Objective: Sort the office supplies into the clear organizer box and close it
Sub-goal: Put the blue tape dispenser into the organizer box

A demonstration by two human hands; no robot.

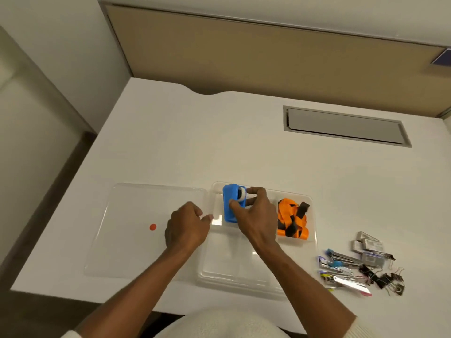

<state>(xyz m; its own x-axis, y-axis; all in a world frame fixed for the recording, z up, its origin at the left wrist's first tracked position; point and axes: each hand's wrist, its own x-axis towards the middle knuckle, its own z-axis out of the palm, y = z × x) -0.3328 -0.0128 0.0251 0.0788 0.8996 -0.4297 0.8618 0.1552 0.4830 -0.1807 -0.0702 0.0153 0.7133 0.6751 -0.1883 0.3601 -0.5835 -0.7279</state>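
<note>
A person's right hand (256,215) reached forward over the clear organizer box (256,276), thumb and fingers closed around a blue tape dispenser (230,203) held in the box's far-left compartment, at about 12 o'clock from the person. The left hand (186,226) rested loosely curled and holding nothing at the box's left wall, thumb pointing toward the dispenser. An orange-and-black lanyard (291,219) lay bundled in the far-right compartment; the near compartments stood bare. The clear lid (136,215) lay flat at 10 o'clock, hard against the box, with a small red dot (153,227) on it. Staplers, staple boxes and binder clips (361,264) sat heaped at 3 o'clock near the white desk's (219,142) front edge, the far desk open. No lettering was legible.
</note>
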